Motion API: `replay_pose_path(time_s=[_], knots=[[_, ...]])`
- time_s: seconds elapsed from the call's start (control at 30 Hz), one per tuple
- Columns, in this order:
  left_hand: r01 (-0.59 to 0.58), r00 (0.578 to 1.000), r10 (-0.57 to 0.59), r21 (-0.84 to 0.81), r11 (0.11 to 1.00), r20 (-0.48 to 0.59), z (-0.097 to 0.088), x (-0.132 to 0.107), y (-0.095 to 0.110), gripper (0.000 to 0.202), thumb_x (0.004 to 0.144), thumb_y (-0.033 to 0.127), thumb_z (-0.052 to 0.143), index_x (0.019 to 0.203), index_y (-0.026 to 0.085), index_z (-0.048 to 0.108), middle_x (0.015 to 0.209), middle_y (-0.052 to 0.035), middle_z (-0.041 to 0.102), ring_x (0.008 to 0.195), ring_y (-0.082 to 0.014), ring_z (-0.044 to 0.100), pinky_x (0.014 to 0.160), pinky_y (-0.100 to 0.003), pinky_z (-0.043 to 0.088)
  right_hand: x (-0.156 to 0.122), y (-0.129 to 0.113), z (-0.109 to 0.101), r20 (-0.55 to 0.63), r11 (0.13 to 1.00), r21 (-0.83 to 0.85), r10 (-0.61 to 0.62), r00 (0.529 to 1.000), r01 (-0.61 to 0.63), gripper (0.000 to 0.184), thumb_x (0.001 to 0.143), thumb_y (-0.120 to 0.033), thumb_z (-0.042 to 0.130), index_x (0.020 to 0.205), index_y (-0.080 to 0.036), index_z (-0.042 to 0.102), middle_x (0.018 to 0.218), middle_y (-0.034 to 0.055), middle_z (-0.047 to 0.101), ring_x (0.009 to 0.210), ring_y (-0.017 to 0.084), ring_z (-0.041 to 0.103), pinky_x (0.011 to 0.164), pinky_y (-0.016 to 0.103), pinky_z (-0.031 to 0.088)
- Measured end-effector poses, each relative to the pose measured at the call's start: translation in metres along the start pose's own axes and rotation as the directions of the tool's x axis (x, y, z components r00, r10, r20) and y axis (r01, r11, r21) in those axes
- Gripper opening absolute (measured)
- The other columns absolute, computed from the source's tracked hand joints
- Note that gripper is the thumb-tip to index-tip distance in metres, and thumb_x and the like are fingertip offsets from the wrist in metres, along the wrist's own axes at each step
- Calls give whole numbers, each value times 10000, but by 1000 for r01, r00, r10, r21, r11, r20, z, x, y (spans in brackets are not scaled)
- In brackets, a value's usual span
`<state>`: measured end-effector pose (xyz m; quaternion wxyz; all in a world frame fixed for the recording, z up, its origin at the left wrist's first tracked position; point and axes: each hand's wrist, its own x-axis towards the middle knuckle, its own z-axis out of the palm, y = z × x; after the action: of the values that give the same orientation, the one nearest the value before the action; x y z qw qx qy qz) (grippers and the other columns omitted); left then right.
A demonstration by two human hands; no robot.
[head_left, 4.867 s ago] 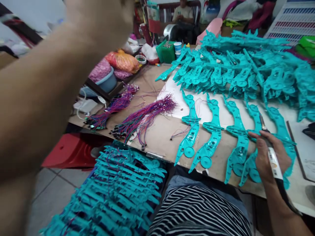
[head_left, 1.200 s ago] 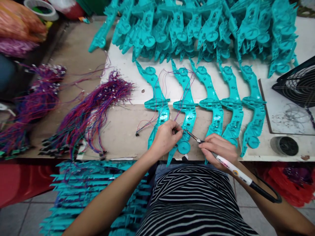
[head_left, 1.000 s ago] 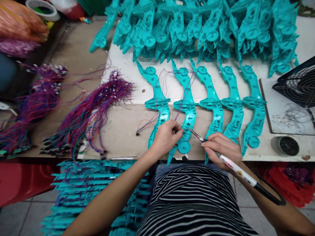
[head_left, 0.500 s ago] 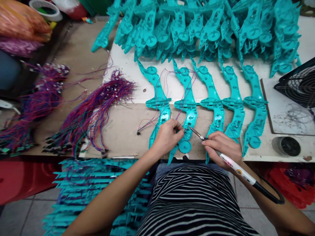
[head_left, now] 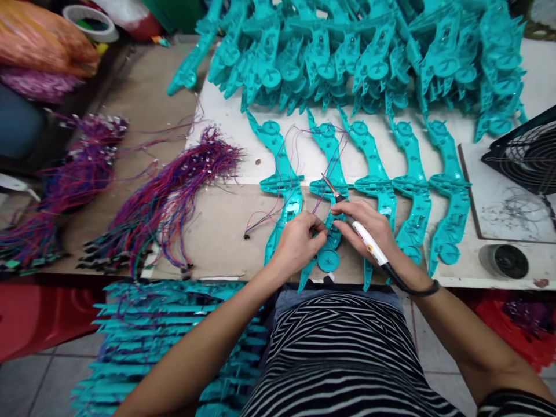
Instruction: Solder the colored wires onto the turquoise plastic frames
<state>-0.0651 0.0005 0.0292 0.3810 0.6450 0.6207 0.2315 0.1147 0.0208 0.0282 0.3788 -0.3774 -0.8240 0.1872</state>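
Observation:
My left hand (head_left: 299, 238) is closed in a pinch over the lower half of the second teal plastic part (head_left: 329, 260) from the left. Thin red and purple wires (head_left: 319, 201) run down to its fingertips; the pinched ends are hidden. Gripped like a pen in my right hand (head_left: 369, 223) is a soldering iron (head_left: 368, 243) with a white handle and black cord. Its metal tip lies over the middle of the same part, pointing up and left. To the left, a similar teal part (head_left: 282, 182) lies with a small black connector (head_left: 247, 236) on wires beside it.
Three more teal parts (head_left: 410, 185) lie in a row to the right. Behind is a large teal pile (head_left: 347, 58). Wire bundles (head_left: 160, 197) spread leftward. A black fan (head_left: 532, 147), a board (head_left: 499, 223) with wire scraps and a round tin (head_left: 506, 262) stand right.
My right hand and the soldering iron have moved left and up, taking the tip from the lower part of the teal piece to its middle. My left hand stays pinched in place.

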Motion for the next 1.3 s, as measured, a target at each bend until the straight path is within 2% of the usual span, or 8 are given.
replay_pose_path(time_s=[0.13, 0.2, 0.27, 0.4, 0.67, 1.07, 1.3], knots=[[1, 1000, -1, -7, 1000, 7, 0, 0, 0, 103, 757, 75, 635, 712, 166, 618, 684, 33, 558, 637, -110, 501, 622, -237, 399, -15, -8, -14, -51, 999, 3, -54, 997, 54, 198, 952, -313, 585, 1092, -204, 673, 849, 56, 718, 766, 171, 650, 724, 331, 547], [-4, 1000, 5, -14, 1000, 10, 0, 0, -1, 107, 756, 68, 632, 715, 166, 619, 679, 34, 554, 640, -110, 502, 626, -237, 405, -28, -14, -23, -61, 998, 14, -53, 997, 54, 171, 929, -248, 615, 1083, -211, 678, 832, 46, 721, 732, 160, 656, 684, 308, 545], [-12, 1000, 12, -14, 1000, 7, 0, 0, -1, 108, 760, 72, 631, 712, 168, 616, 668, 35, 548, 643, -111, 504, 628, -237, 408, -40, -19, -28, -56, 1000, 10, -28, 998, 29, 228, 889, -154, 635, 1102, -225, 673, 841, 34, 734, 718, 152, 676, 658, 286, 553], [-13, 1000, 13, 0, 1000, -4, 1, 0, -1, 117, 760, 72, 628, 700, 170, 609, 661, 36, 544, 636, -111, 501, 632, -240, 410, -52, -24, -31, -64, 999, 16, -42, 997, 43, 284, 845, -73, 619, 1084, -217, 672, 765, 24, 719, 683, 157, 683, 624, 284, 570], [3, 1000, -3, 26, 1000, -5, 0, 0, 3, 125, 749, 61, 625, 694, 173, 609, 684, 30, 565, 641, -115, 508, 649, -249, 428, -51, -23, -30, -31, 996, 40, -80, 996, 81, 232, 853, -63, 592, 1014, -198, 692, 708, 25, 702, 659, 151, 676, 597, 280, 574], [1, 1000, -1, 10, 1000, -12, 0, 0, 3, 139, 746, 44, 635, 692, 169, 608, 671, 30, 566, 641, -115, 508, 652, -249, 423, -53, -23, -31, -40, 995, 21, -101, 994, 102, 271, 850, -53, 589, 1054, -203, 685, 719, 25, 691, 669, 151, 664, 603, 284, 562], [22, 1000, -23, 15, 1000, 8, 0, 0, 4, 131, 742, 46, 640, 698, 168, 620, 672, 27, 557, 641, -120, 504, 649, -253, 416, -43, -19, -33, -85, 1000, 27, 15, 996, -13, 269, 890, -123, 617, 1127, -236, 676, 850, 37, 729, 785, 165, 685, 707, 302, 567]])
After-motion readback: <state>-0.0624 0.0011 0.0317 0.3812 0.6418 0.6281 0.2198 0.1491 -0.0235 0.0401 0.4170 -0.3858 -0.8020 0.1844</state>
